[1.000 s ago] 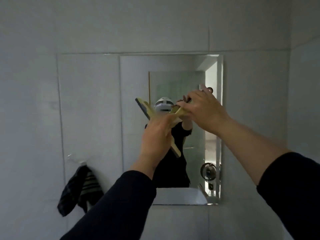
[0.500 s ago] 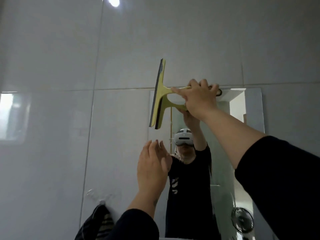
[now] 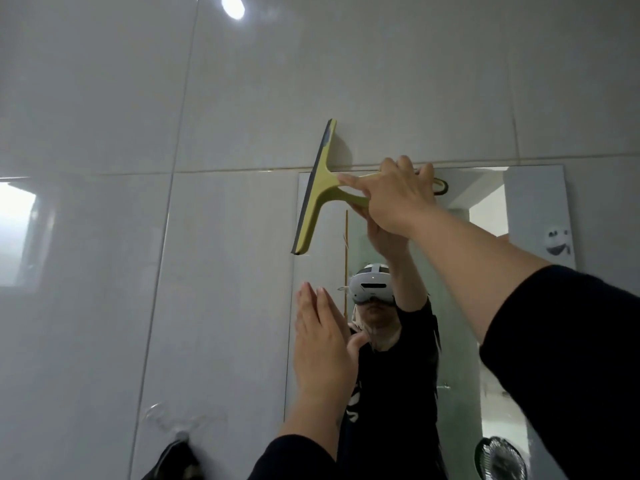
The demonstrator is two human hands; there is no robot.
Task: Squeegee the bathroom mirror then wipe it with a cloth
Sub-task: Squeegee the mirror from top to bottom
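Note:
A yellow-green squeegee point(image 3: 317, 188) with a dark rubber blade is held up at the top left corner of the wall mirror point(image 3: 533, 202). Its blade stands nearly upright, its upper end over the tile above the mirror. My right hand point(image 3: 394, 199) is shut on the squeegee's handle. My left hand point(image 3: 322, 341) is lower, flat with fingers together and pointing up, in front of the mirror's left edge, holding nothing. A dark striped cloth point(image 3: 173, 462) hangs from a clear wall hook point(image 3: 181, 429) at the bottom left.
Glossy grey wall tiles point(image 3: 104, 271) surround the mirror. The mirror reflects a person in a dark top, a small fan point(image 3: 500, 460) at the lower right and a doorway. A ceiling light glares on the tile point(image 3: 232, 6) at the top.
My left hand has let go of the squeegee and dropped below it. My right hand has raised the squeegee to the mirror's top left corner, and my view has tilted upward.

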